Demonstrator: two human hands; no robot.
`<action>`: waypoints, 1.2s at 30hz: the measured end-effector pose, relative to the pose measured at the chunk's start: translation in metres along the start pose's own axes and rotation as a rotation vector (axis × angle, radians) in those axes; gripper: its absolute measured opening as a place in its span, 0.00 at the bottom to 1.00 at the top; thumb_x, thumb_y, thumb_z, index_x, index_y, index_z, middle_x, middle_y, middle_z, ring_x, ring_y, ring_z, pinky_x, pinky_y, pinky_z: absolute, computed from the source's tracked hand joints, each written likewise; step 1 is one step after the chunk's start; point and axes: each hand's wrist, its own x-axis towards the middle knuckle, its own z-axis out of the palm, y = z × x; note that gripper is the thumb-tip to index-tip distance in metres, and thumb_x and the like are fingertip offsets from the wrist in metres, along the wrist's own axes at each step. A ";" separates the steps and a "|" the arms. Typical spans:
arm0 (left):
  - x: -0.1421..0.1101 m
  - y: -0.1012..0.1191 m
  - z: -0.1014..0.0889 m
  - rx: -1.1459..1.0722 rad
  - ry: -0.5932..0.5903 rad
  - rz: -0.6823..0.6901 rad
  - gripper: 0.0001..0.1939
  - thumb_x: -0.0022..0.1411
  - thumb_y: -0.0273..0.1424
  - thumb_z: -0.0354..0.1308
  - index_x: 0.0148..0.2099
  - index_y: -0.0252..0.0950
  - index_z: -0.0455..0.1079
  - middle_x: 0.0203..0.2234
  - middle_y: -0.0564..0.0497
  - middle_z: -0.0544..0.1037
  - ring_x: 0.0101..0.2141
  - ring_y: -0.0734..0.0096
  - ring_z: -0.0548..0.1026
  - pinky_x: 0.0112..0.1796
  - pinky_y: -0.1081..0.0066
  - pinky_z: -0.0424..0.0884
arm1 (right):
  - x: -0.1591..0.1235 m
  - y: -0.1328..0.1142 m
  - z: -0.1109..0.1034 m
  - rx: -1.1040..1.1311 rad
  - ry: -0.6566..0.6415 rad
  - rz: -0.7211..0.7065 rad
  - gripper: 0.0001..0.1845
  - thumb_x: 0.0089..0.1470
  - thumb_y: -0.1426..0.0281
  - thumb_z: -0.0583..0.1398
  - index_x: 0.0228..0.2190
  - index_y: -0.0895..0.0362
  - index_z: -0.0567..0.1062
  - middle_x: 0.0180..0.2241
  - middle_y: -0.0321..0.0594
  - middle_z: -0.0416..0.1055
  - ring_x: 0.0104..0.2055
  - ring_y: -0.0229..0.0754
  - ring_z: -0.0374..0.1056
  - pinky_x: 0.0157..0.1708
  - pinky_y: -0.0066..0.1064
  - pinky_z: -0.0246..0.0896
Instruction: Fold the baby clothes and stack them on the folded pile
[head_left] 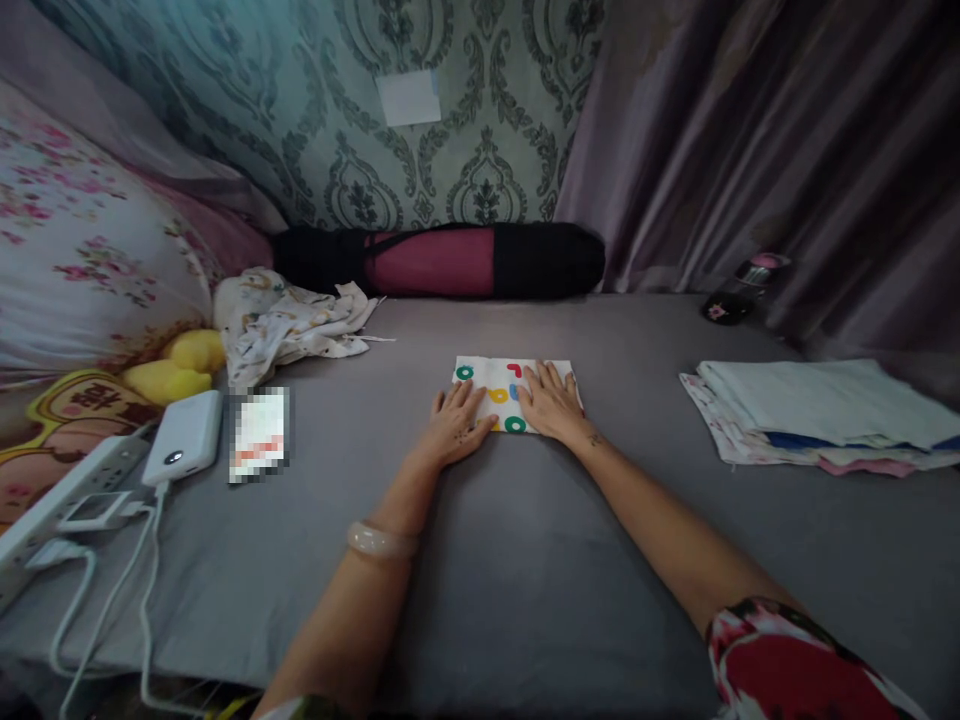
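Both hands (504, 412) press the patterned white cloth (491, 372).

The flat item (259, 432) is pixelated — and the left edge cuts the power strip (111, 467).

Surface (525, 560): flat, with a gray cover
Middle: a small folded cloth (495, 408), white with bright shapes
Right: a pile of folded cloths (825, 405)
Back: a long black and red bag (431, 262)
Back right: a dark bottle (726, 306) with a pink top
Left: a crumpled cloth (289, 320), a white power bank (182, 438), a blurred flat thing (259, 435)
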 end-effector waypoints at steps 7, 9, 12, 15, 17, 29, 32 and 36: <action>0.001 -0.001 0.001 0.009 0.011 -0.008 0.32 0.67 0.49 0.43 0.67 0.39 0.54 0.67 0.41 0.52 0.66 0.56 0.48 0.62 0.49 0.44 | -0.001 -0.002 -0.001 0.024 0.002 0.017 0.31 0.64 0.59 0.42 0.63 0.60 0.58 0.66 0.50 0.48 0.68 0.54 0.40 0.63 0.56 0.33; 0.001 -0.001 0.001 0.010 0.009 -0.006 0.32 0.67 0.49 0.43 0.67 0.39 0.54 0.67 0.41 0.52 0.66 0.56 0.48 0.62 0.49 0.44 | -0.001 -0.001 -0.002 0.038 0.002 0.018 0.31 0.64 0.59 0.43 0.63 0.60 0.58 0.66 0.50 0.48 0.68 0.53 0.40 0.63 0.56 0.34; 0.001 -0.001 0.001 0.021 -0.004 -0.013 0.32 0.67 0.50 0.42 0.67 0.40 0.53 0.67 0.41 0.51 0.66 0.56 0.47 0.62 0.49 0.44 | -0.001 0.000 -0.003 0.058 -0.011 0.018 0.31 0.64 0.59 0.42 0.63 0.60 0.57 0.67 0.50 0.46 0.68 0.52 0.39 0.63 0.54 0.33; 0.002 -0.001 0.000 0.041 -0.035 -0.012 0.32 0.67 0.50 0.41 0.68 0.40 0.52 0.67 0.41 0.51 0.66 0.55 0.48 0.62 0.48 0.43 | -0.002 0.002 -0.004 0.069 -0.001 0.040 0.31 0.64 0.59 0.42 0.63 0.61 0.57 0.67 0.50 0.47 0.68 0.52 0.40 0.64 0.52 0.33; 0.003 0.000 -0.004 0.059 -0.055 0.003 0.32 0.67 0.51 0.40 0.67 0.41 0.52 0.66 0.40 0.52 0.66 0.54 0.49 0.61 0.47 0.44 | -0.002 0.006 -0.006 0.069 0.036 0.075 0.32 0.65 0.60 0.42 0.63 0.63 0.56 0.66 0.51 0.47 0.68 0.52 0.40 0.63 0.52 0.33; 0.068 0.001 -0.038 0.190 -0.064 -0.059 0.25 0.68 0.39 0.44 0.65 0.40 0.55 0.54 0.41 0.72 0.51 0.58 0.72 0.49 0.63 0.65 | 0.005 0.023 -0.002 0.075 -0.004 0.096 0.32 0.64 0.60 0.41 0.64 0.63 0.54 0.66 0.51 0.50 0.67 0.52 0.44 0.62 0.51 0.36; 0.093 -0.009 -0.038 0.164 -0.130 -0.123 0.23 0.67 0.36 0.46 0.62 0.39 0.60 0.52 0.42 0.74 0.51 0.58 0.73 0.49 0.65 0.66 | 0.006 0.023 0.001 0.065 0.007 0.101 0.32 0.64 0.60 0.42 0.64 0.63 0.55 0.66 0.52 0.50 0.66 0.53 0.45 0.61 0.53 0.38; 0.119 -0.017 -0.041 0.131 -0.218 -0.186 0.18 0.61 0.32 0.53 0.53 0.36 0.71 0.42 0.43 0.79 0.45 0.61 0.76 0.45 0.70 0.68 | 0.007 0.023 0.001 0.071 0.016 0.101 0.32 0.64 0.60 0.43 0.63 0.63 0.56 0.65 0.52 0.52 0.65 0.54 0.47 0.60 0.54 0.39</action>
